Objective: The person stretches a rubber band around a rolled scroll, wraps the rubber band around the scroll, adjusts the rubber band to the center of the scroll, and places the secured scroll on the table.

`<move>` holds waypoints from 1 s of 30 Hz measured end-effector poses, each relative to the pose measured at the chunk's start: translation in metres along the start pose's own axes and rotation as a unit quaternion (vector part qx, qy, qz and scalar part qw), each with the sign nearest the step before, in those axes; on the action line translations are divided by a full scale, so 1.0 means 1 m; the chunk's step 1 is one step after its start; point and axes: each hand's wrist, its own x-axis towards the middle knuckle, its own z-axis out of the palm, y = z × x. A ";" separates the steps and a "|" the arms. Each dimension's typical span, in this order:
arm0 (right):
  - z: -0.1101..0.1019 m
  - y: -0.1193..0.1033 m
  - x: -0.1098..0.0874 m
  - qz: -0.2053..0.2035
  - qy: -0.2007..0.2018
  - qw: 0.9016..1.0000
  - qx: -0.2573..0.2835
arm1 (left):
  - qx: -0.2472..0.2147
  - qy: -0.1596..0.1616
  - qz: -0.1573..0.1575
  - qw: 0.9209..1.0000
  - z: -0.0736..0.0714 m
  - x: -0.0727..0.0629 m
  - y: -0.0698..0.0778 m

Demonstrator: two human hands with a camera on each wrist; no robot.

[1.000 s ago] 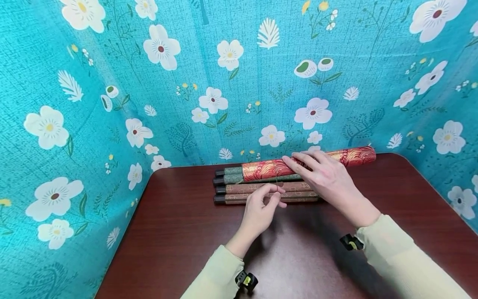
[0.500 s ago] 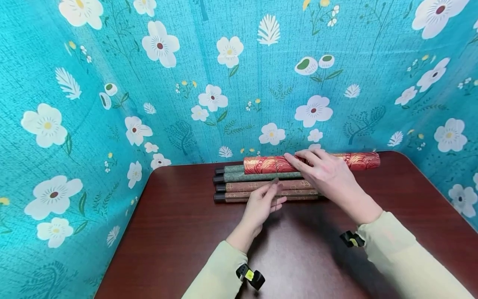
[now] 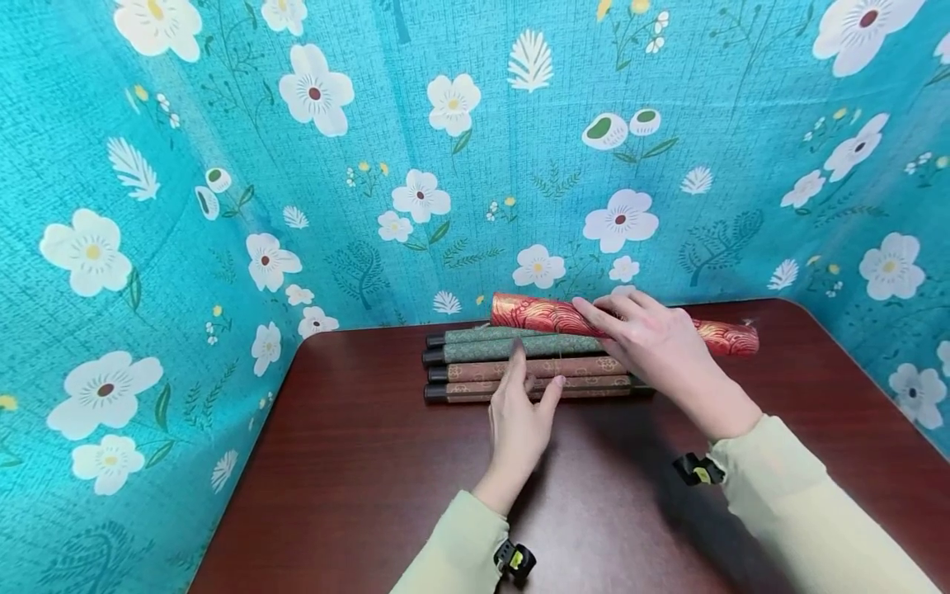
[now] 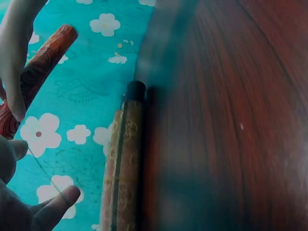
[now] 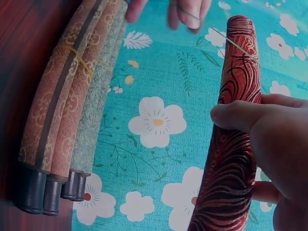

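Observation:
Above the other scrolls my right hand (image 3: 656, 334) holds a red-and-gold rolled scroll (image 3: 536, 312) round its middle, thumb on one side and fingers on the other. The scroll is tilted, its left end higher. A thin green cord (image 5: 219, 32) runs from its end toward my left hand (image 3: 515, 425). The left hand's thumb and fingers are spread, and the cord (image 4: 45, 172) stretches between its fingertips in the left wrist view. Beneath lie green scrolls (image 3: 482, 353) and brown patterned scrolls (image 3: 463, 392), side by side with black end knobs.
The dark red wooden table (image 3: 334, 478) carries the row of scrolls near its back edge. A blue floral cloth (image 3: 334, 181) hangs behind and at both sides. A yellowish tie (image 5: 74, 54) wraps the brown scrolls.
The red scroll's left end has risen and shifted right, its right end has dropped, uncovering more green scroll. My left hand's pinch has loosened into spread fingers.

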 end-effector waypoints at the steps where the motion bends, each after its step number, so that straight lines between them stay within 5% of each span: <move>1: 0.000 0.000 -0.001 0.003 0.000 1.000 0.003 | 0.028 0.012 0.019 0.999 -0.001 0.000 0.000; 5: -0.002 0.000 0.000 0.028 -0.013 0.999 0.021 | 0.142 0.040 0.077 0.986 -0.007 0.004 0.000; 10: -0.005 0.000 0.000 0.046 -0.029 0.998 0.037 | 0.254 0.080 0.161 0.950 -0.017 0.010 -0.001; 14: -0.005 -0.002 0.000 0.052 -0.035 0.997 0.055 | 0.332 0.134 0.262 0.896 -0.030 0.013 0.000; 18: -0.006 -0.007 0.001 0.072 -0.063 0.991 0.092 | 0.400 0.191 0.359 0.821 -0.048 0.021 -0.001; 21: -0.007 -0.013 0.002 0.095 -0.099 0.982 0.127 | 0.421 0.223 0.420 0.772 -0.061 0.029 -0.002; 25: -0.011 -0.020 0.004 0.118 -0.138 0.971 0.154 | 0.426 0.237 0.481 0.729 -0.076 0.040 -0.003; 30: -0.014 -0.024 0.006 0.125 -0.153 0.967 0.164 | 0.425 0.230 0.530 0.696 -0.086 0.051 0.000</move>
